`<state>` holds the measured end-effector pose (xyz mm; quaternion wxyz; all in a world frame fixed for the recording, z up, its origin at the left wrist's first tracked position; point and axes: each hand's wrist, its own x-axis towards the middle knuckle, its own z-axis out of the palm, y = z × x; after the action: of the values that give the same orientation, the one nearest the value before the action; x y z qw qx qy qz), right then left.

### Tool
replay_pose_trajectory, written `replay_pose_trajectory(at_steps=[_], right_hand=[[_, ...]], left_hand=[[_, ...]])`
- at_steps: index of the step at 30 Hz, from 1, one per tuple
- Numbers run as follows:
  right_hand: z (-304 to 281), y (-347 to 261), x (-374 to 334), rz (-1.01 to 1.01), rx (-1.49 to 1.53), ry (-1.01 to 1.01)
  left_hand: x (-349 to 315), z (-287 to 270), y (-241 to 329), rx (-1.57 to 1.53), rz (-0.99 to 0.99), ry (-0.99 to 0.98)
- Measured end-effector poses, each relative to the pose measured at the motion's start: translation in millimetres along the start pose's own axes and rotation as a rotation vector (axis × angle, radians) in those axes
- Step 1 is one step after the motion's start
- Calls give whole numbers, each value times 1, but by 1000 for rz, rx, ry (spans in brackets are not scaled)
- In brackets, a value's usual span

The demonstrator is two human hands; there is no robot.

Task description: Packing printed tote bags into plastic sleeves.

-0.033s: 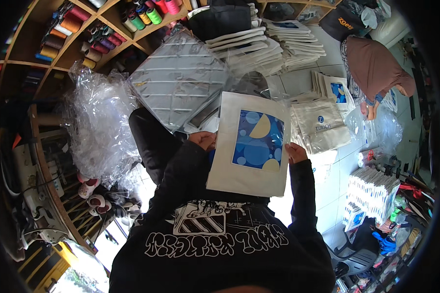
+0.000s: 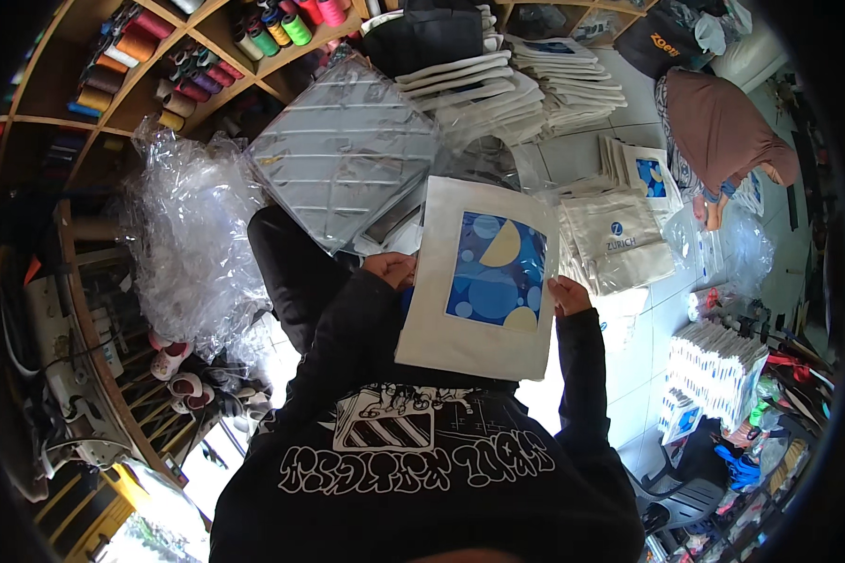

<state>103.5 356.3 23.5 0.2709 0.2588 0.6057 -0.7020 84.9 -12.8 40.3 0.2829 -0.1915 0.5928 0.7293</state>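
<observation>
A flat, folded cream canvas bag [image 2: 498,272] with a blue panel of circles on its front is held upright before my torso. My left hand [image 2: 391,270] pinches its left edge, and part of those fingers is hidden behind the cloth. On the opposite edge, my right hand [image 2: 570,295] grips with the thumb in front. Just beyond the right hand lies another cream canvas bag [image 2: 620,242] in a pile, its dark print facing up. Glare on the blue panel suggests a clear cover, but I cannot tell.
Crumpled clear plastic [image 2: 192,244] is heaped at left, near a plastic-covered grey panel [image 2: 343,150]. Folded bag stacks [image 2: 474,89] stand at the back. A person [image 2: 728,131] bends over plastic at right. A packed stack [image 2: 714,371] and chair [image 2: 681,488] are lower right.
</observation>
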Motion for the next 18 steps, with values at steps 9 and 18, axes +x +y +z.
replay_pose_trajectory(at_steps=[9, 18], right_hand=[[13, -6, -22, 3, 40, 4], [26, -34, -52, -47, -218, 153]], left_hand=[[8, 12, 14, -137, -77, 82], [25, 8, 13, 252, 57, 139]])
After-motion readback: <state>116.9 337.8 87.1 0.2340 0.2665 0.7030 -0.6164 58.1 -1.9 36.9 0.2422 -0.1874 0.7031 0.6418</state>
